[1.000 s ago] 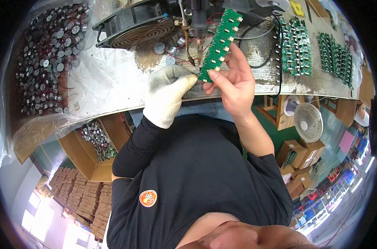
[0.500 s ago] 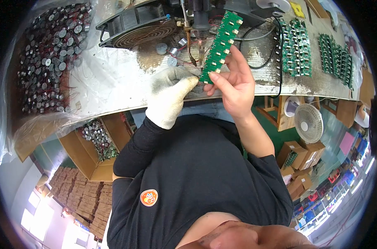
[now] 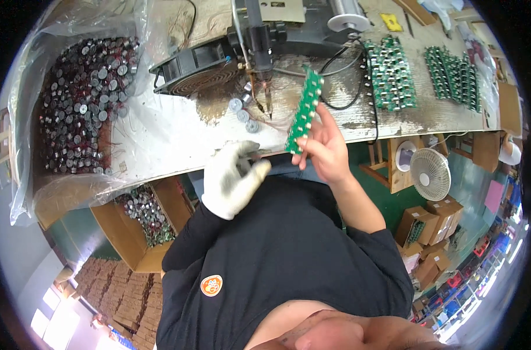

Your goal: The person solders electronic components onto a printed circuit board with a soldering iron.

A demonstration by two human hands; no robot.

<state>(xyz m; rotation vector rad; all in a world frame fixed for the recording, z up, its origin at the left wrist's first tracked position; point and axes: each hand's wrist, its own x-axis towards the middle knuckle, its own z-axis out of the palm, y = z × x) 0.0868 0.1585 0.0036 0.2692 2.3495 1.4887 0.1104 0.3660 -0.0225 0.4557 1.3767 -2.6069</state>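
Note:
My bare right hand (image 3: 328,150) pinches the lower end of a long green circuit board strip (image 3: 306,111), which tilts up and to the right. Small pale parts line the strip's right edge. My left hand (image 3: 230,182), in a white glove with greyish fingertips, is apart from the strip near the table's front edge. Its thumb and curled fingers are spread apart, with nothing plainly between them. Beyond the hands a soldering iron tip (image 3: 269,102) points down from its stand, beside a thin curved metal tube (image 3: 255,96). Several small round motors (image 3: 242,115) lie just left of the tip.
Many wired motors (image 3: 84,105) are heaped on the left in clear plastic. A black fan (image 3: 201,73) lies at the back. Stacked circuit boards (image 3: 392,76) and another group (image 3: 452,79) fill the right. A black cable (image 3: 375,111) hangs over the front edge. Below left stands a carton (image 3: 122,233).
My left hand has let go of the strip's lower end and drawn back toward me. My right hand has brought the strip nearer, away from the soldering tip. The head view has shifted.

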